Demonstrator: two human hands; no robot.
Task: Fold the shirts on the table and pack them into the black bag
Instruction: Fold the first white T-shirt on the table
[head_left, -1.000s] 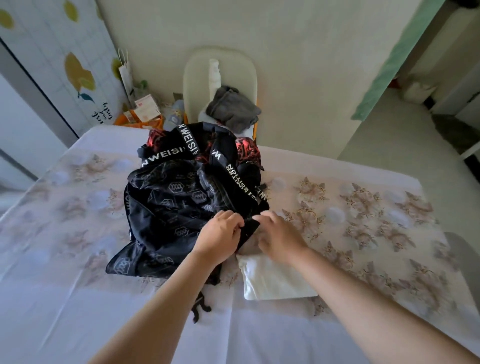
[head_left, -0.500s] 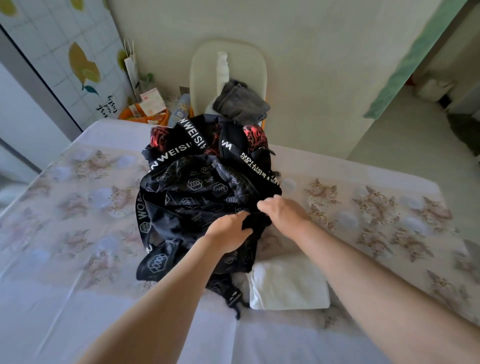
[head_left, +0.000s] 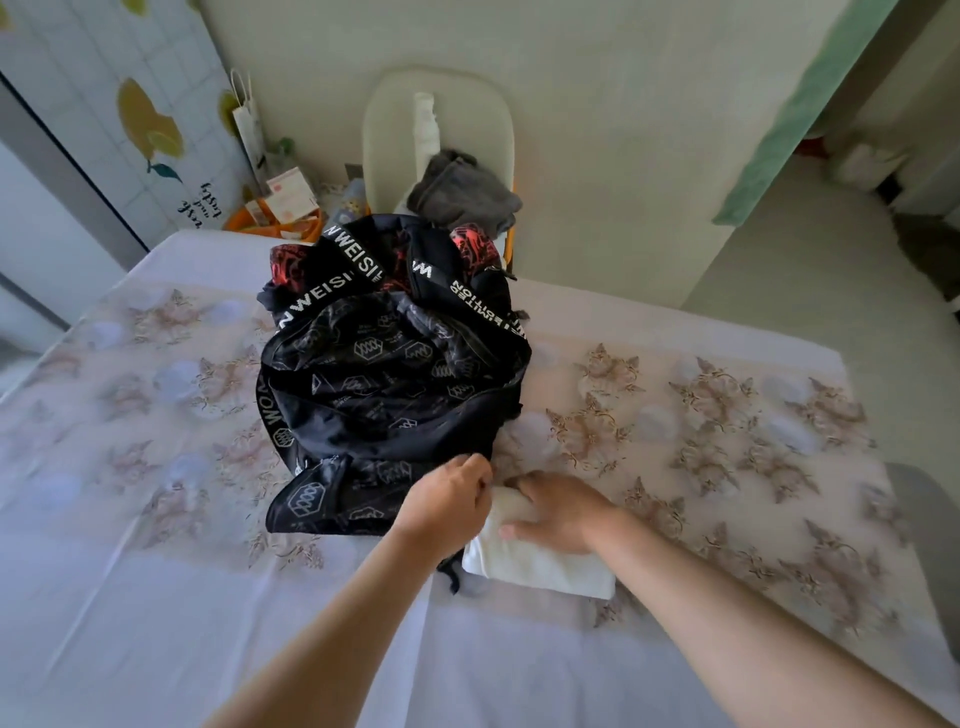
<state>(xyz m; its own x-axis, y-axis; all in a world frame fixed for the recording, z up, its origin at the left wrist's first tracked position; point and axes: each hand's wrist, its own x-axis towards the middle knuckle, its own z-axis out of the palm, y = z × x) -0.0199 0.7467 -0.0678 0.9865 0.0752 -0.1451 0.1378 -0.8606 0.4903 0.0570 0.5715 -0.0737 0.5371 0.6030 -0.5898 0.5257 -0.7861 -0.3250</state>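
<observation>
The tabletop (head_left: 156, 597) fills most of the view, covered by a pale cloth printed with brownish floral clusters and faint blue spots. On its middle, toward the far edge, sits the black bag (head_left: 384, 389), a slumped fabric pack patterned with small white hexagon logos; its straps (head_left: 358, 270) carry white block lettering and lie across the top, with red-and-black patterned fabric showing beneath them. Beyond the far edge stands a cream chair (head_left: 441, 104) with a grey garment (head_left: 462, 195) heaped on its seat, and to the left of that an orange basket (head_left: 275, 226) holds boxes and papers (their labels are too small to read).

Just beside the bag's near right corner lies a folded white shirt (head_left: 540, 564), flat on the cloth and touching the bag's edge. The right hand (head_left: 563, 512) lies across the shirt's far end, fingers wrapped over the folded edge and thumb on the near side, gripping it. The left hand (head_left: 449, 501) is at the bag's near rim, fingers curled together on the black fabric right next to the shirt; the knuckles hide exactly what they pinch.
</observation>
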